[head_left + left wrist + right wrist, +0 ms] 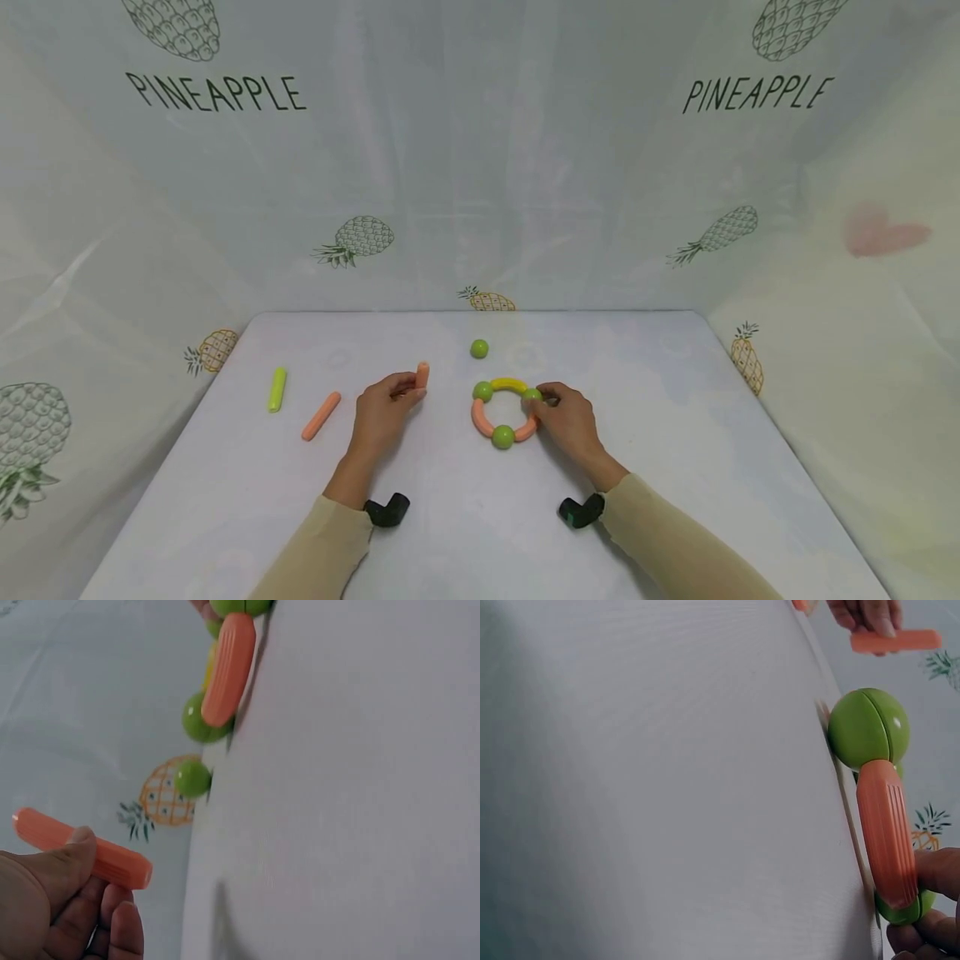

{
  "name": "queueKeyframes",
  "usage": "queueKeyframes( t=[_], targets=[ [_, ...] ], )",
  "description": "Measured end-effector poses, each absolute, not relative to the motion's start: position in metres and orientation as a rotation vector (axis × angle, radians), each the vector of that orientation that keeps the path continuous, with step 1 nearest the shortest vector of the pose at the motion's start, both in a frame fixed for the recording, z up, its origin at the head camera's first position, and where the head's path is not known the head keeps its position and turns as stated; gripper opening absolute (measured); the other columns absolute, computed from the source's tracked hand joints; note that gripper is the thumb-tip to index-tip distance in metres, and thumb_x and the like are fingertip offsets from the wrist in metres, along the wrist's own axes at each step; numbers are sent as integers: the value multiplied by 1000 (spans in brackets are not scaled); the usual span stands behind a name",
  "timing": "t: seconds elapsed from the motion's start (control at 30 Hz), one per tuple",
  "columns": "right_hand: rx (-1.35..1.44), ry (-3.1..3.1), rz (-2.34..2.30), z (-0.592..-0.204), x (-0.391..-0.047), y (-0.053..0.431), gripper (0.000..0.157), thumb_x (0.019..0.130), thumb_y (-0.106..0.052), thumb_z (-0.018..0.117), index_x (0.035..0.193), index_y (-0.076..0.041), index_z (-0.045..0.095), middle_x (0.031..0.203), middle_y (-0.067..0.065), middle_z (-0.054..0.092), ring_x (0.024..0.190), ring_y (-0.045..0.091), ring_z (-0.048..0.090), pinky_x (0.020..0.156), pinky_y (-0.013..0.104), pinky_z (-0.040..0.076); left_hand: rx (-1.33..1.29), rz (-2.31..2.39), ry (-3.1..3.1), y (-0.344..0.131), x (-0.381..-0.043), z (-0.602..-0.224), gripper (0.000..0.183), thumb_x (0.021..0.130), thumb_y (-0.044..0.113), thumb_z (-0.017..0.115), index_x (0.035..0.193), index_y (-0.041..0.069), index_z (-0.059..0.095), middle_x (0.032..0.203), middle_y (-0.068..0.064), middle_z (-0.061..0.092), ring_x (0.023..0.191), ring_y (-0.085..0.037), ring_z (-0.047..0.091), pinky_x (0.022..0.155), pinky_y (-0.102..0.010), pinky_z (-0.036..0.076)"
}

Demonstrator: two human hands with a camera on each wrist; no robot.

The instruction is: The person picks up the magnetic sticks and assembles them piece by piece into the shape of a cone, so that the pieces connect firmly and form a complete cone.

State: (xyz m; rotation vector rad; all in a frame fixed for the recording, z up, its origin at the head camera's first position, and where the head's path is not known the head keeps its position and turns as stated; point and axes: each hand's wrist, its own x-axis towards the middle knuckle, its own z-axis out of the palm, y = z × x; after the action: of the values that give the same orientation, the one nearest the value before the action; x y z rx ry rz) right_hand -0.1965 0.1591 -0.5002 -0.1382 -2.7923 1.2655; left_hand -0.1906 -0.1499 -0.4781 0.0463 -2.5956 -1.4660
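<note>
The left hand (pixel 382 412) is pinching a rod (pixel 422 375) nearly upright; the ring (pixel 509 385) is lying at that hand's 3 o'clock (the right hand (pixel 572 422) is pinching one ball (pixel 532 394)).

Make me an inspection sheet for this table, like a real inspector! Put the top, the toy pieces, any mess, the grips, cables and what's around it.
Surface: white tabletop
Toy pieces: ring of three green balls, a yellow curved piece and two orange curved pieces; loose green ball beyond it; lime rod and orange rod lying at the left
Clutter: nothing seen
Left grip: holds a second orange rod
Right grip: holds the ring at its right-hand green ball
Wrists: a black device on each
Cables: nothing seen
Surroundings: pineapple-printed sheeting behind and at both sides
</note>
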Motion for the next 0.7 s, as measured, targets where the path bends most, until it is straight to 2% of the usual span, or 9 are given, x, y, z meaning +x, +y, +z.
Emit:
queueKeyframes(
  t=[0.37, 0.7],
  targets=[
    [-129, -2803, 1258, -502, -198, 160, 36, 94, -29, 78, 123, -7, 75, 111, 8, 76, 92, 23, 64, 77, 36, 51, -95, -1541, -2578, -94, -211, -476, 32, 95, 21, 80, 125, 10, 75, 113, -5, 79, 105, -21, 74, 93, -40, 60],
    [-128, -2804, 1268, -502, -198, 160, 37, 94, -31, 78, 122, -8, 75, 109, 6, 76, 91, 22, 62, 77, 34, 49, -159, -1553, -2582, -71, -222, -477, 30, 96, 21, 80, 124, 12, 76, 111, -3, 79, 105, -19, 73, 93, -39, 60]
  ],
)
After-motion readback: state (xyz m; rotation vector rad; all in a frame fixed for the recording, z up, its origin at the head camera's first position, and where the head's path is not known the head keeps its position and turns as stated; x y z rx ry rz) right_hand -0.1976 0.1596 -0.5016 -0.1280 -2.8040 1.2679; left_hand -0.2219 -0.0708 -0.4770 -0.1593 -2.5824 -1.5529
